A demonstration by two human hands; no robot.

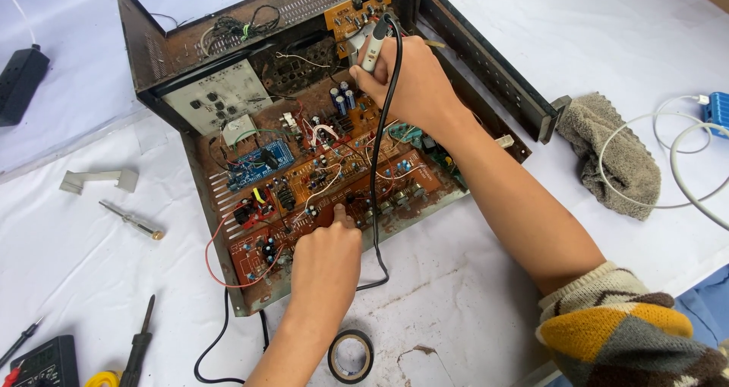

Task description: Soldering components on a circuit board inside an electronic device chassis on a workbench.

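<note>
Rusty open chassis [190, 56] at frame centre on the white desk [471, 296], boards bared and wiring exposed. Right hand [414, 83] closed around a corded soldering iron [373, 47], tip near the small orange board [357, 11] at upper centre; left hand [326, 262] holding nothing, fingertip pressed on the brown circuit board [342, 186]. Judging by this, mid-repair: cover off, joints unfinished, reassembly left.

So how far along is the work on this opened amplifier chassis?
Done: the chassis is open with no top cover on it, its boards exposed.

In hand: the right hand grips a corded pen-shaped tool near the small orange board; the left hand presses a fingertip on the front brown board.

Left: the tape roll and screwdriver lie untouched.
</note>
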